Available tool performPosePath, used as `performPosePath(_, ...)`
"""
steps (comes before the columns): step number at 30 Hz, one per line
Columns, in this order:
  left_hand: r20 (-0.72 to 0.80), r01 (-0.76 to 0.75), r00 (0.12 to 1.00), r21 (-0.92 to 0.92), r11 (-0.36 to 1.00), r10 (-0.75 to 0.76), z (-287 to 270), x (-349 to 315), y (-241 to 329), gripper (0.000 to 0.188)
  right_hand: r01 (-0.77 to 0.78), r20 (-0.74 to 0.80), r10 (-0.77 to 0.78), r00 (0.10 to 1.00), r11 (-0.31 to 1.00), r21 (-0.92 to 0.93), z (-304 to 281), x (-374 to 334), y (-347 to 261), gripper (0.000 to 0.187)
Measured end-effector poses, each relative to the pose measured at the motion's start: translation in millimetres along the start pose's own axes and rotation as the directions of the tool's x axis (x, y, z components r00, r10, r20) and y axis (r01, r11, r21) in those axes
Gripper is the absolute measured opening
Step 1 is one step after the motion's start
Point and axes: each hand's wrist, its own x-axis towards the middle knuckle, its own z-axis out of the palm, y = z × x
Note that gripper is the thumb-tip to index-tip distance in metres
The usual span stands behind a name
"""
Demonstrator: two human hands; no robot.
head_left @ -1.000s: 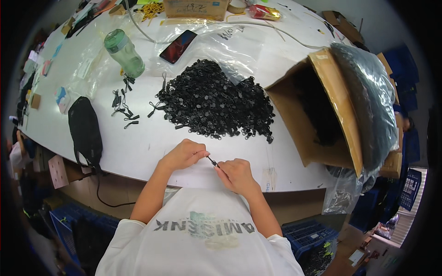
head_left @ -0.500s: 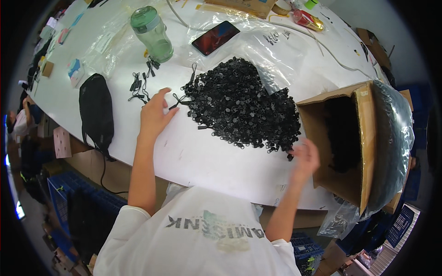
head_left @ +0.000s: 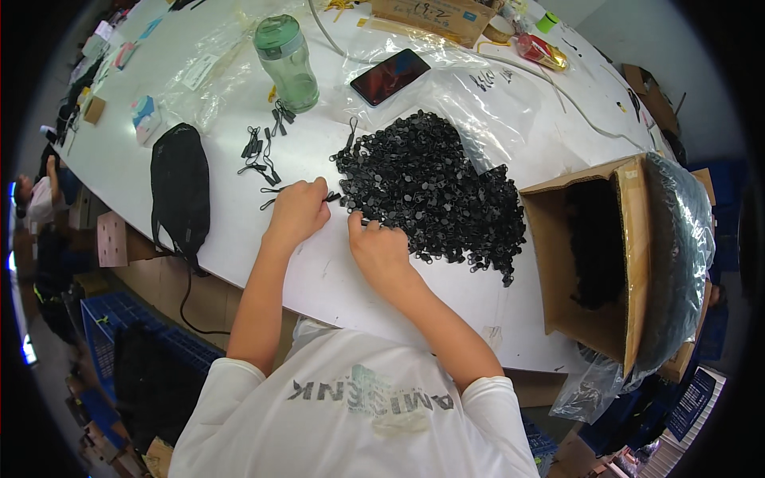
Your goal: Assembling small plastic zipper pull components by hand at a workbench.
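My left hand (head_left: 300, 212) is closed low over the white table, left of a big heap of small black zipper sliders (head_left: 434, 187). Out of its fist stick the thin loops of a black cord zipper pull (head_left: 269, 196) on the left, with a dark end on the right. My right hand (head_left: 381, 248) is at the heap's near left edge, its fingers curled in; whatever they pinch is hidden. Several more black cord pulls (head_left: 259, 153) lie loose beyond my left hand. One other cord pull (head_left: 351, 131) stands out of the heap's left top.
To the right, an open cardboard box (head_left: 558, 263) lies on its side, black inside. Beyond the heap are a phone (head_left: 390, 77), clear plastic bag (head_left: 494, 119) and green bottle (head_left: 288, 68). A black pouch (head_left: 181, 191) with a cord lies left.
My right hand has moved left from beside the box to the heap's near left edge. My left hand has shifted right and down, and its spread fingers have closed on a cord pull.
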Motion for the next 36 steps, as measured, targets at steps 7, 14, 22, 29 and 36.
performPosePath(7, 0.081, -0.021, 0.996, -0.056, 0.998, 0.025, 1, -26, 9, 0.012, -0.04, 0.165, 0.018, 0.986, 0.99, 0.132, 9, -3, -3, 0.024)
performPosePath(14, 0.207, -0.142, 0.955, -0.317, 0.938, 0.215, 6, -45, 41, 0.013, -0.086, 0.018, 0.164, 0.986, 0.416, 0.905, -16, -56, 29, 0.014)
performPosePath(22, 0.069, -0.413, 0.873, -0.421, 0.807, 0.483, 27, -47, 98, 0.016, -0.017, 0.369, 0.581, 0.725, -0.521, 0.854, -24, -136, 55, 0.003)
performPosePath(29, -0.062, -0.097, 0.995, -0.313, 0.945, 0.081, 25, -35, 79, 0.021, -0.246, 0.375, 0.43, 0.821, -0.327, 0.913, -31, -176, 51, 0.023)
performPosePath(36, -0.045, -0.189, 0.982, -0.194, 0.963, 0.184, 38, -29, 78, 0.023, -0.315, 0.262, 0.494, 0.829, 0.025, 0.949, -36, -174, 49, 0.014)
